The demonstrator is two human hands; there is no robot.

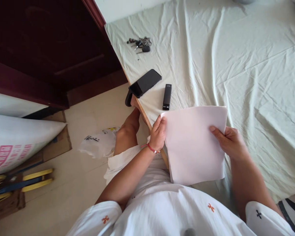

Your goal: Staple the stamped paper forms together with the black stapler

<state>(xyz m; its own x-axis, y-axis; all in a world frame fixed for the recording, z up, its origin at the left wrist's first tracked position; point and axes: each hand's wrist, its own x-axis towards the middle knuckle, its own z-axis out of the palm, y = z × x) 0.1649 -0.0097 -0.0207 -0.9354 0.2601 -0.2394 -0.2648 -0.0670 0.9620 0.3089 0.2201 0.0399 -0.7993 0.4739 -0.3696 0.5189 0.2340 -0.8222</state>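
Observation:
A stack of white paper (195, 147) is held up in front of me, above the near edge of the cloth-covered surface. My left hand (158, 132) is closed on its left edge near the upper corner, the thumb lying along the edge. On the opposite side my right hand (229, 141) grips the right edge, its thumb on the top sheet and its other fingers hidden underneath. Just beyond the paper's upper left corner lies a black stapler (167, 97). A black smartphone (145, 83) rests farther left at the surface's edge.
A bunch of keys (142, 44) lies at the far left of the pale green cloth (201, 49). On the floor to the left are a plastic bag (98, 142), a large white sack (22, 141) and a yellow and blue object (27, 183). A dark red door (51, 39) stands behind.

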